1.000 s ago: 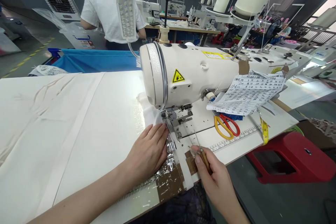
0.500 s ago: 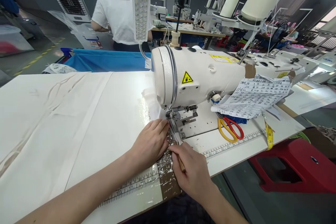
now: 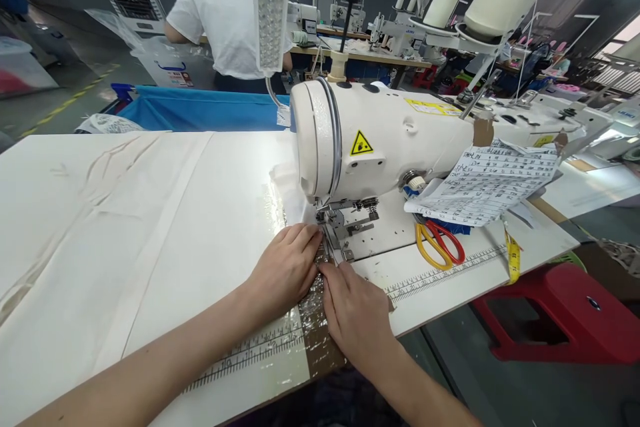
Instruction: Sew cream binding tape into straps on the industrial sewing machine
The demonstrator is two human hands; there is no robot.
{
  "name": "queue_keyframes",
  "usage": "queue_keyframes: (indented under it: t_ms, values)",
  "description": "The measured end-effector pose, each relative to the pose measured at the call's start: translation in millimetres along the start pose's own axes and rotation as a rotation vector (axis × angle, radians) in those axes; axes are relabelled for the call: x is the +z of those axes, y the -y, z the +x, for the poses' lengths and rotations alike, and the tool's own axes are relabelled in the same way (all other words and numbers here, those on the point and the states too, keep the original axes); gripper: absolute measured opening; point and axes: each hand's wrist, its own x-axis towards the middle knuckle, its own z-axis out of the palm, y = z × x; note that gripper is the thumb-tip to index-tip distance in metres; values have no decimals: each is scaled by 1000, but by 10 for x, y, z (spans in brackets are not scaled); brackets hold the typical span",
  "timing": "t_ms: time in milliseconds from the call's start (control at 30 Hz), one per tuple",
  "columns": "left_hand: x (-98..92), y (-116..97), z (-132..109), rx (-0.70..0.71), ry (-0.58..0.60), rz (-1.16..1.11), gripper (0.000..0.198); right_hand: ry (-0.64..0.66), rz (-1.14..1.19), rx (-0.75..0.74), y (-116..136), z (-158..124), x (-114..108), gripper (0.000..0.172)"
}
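A white sewing machine point(image 3: 370, 140) stands before me, its needle and presser foot area point(image 3: 327, 217) low at the head's left end. My left hand point(image 3: 287, 263) lies just in front of the presser foot, fingers bent and pressed together. Close beside it, my right hand point(image 3: 357, 313) is closed, thumb and forefinger pinched near the left fingertips. Whatever lies between the fingers of either hand is hidden. Some white fabric point(image 3: 293, 197) shows behind the needle. Under the hands, a brown strip covered with shiny clear tape point(image 3: 320, 340) runs to the table's front edge.
Scissors point(image 3: 440, 247) with yellow and red handles, handwritten sheets point(image 3: 485, 180) and a yellow tape measure point(image 3: 513, 257) are at the right. White cloth point(image 3: 165, 227) spreads over the left side. A red stool point(image 3: 565, 313) stands at right; a person point(image 3: 225, 20) works beyond the blue cloth bin point(image 3: 200, 110).
My right hand has shifted slightly up toward the presser foot and its fingers have closed in more. My left hand stays almost in place. The whole view has tilted a little.
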Motion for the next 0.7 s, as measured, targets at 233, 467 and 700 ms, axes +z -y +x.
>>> queue_keyframes:
  t_ms: [233, 467, 700]
  values:
    - [40, 99, 46, -38, -15, -56, 41, 35, -158, 52, 95, 76, 58, 36]
    - [13, 143, 61, -50, -14, -28, 43, 66, 31, 56, 21, 34, -39, 37]
    - [21, 182, 80, -116, -12, -65, 44, -73, 733, 259, -277, -783, -386, 45]
